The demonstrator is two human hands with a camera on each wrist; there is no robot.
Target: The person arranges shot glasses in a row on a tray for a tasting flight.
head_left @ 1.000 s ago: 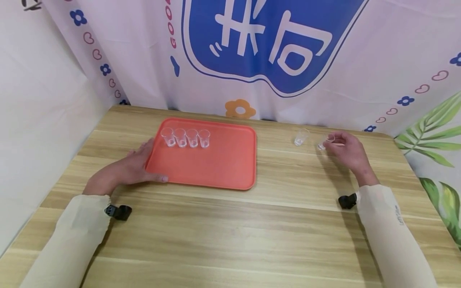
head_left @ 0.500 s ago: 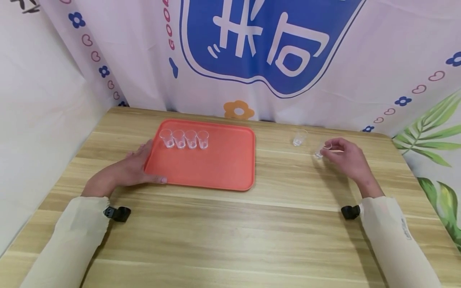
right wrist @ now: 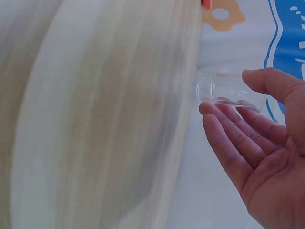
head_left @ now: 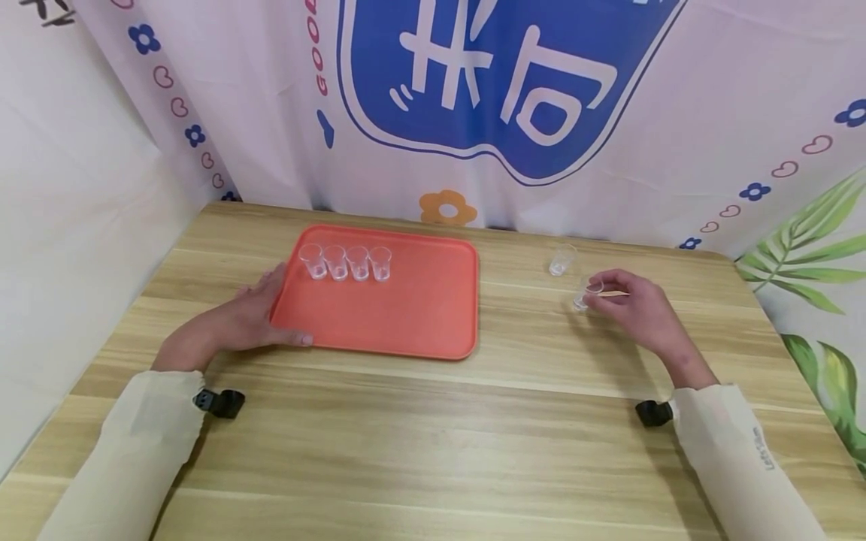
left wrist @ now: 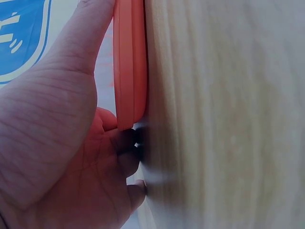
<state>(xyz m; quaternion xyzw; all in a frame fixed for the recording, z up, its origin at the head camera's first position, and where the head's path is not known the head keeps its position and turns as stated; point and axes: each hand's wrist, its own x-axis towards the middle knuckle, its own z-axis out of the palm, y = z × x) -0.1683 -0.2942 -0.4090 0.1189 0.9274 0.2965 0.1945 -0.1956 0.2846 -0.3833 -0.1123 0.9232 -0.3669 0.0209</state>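
My right hand [head_left: 632, 308] pinches a small clear shot glass [head_left: 587, 295] between thumb and fingers, at the right of the table. In the right wrist view, the thumb is on one side of the glass [right wrist: 228, 89] and the fingers are on the other. Behind and left of it stands another clear shot glass [head_left: 561, 261]. My left hand [head_left: 250, 312] rests spread against the near left corner of a red tray [head_left: 399, 319], thumb along the front edge. The left wrist view shows the fingers beside the tray's rim [left wrist: 127, 62]. Several matching shot glasses [head_left: 346, 263] stand in a row on the tray.
The wood-grain table [head_left: 433, 443] reaches back to a printed curtain [head_left: 271, 135]. A white wall surface [head_left: 74, 188] borders the left side, and a leaf-patterned panel [head_left: 812, 278] stands at the right.
My right hand has moved left and a little nearer with its shot glass. The left hand, the tray and its glasses stay put; the whole view shifts slightly.
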